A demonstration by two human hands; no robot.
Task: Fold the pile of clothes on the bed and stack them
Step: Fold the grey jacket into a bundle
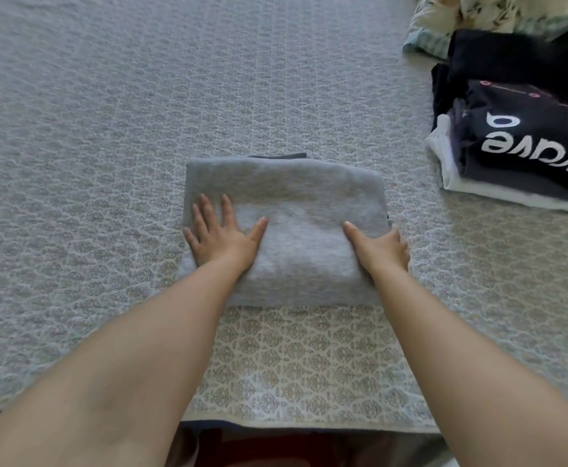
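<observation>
The left hand (220, 235) lies flat with fingers spread on the folded grey garment (286, 227); the right hand (382, 249) grips its right edge, fingers curled over the side; the garment is a neat thick rectangle on the patterned bedspread (73, 163); a stack of folded dark clothes (525, 139) lies well apart at the right.

Both your forearms are bare from the bottom edge of the view up to the wrists, with no sleeve showing on either. Your left hand (220, 235) and right hand (382, 246) wear no gloves, rings, watch or bracelet. Your fingernails are short and unpainted.
</observation>
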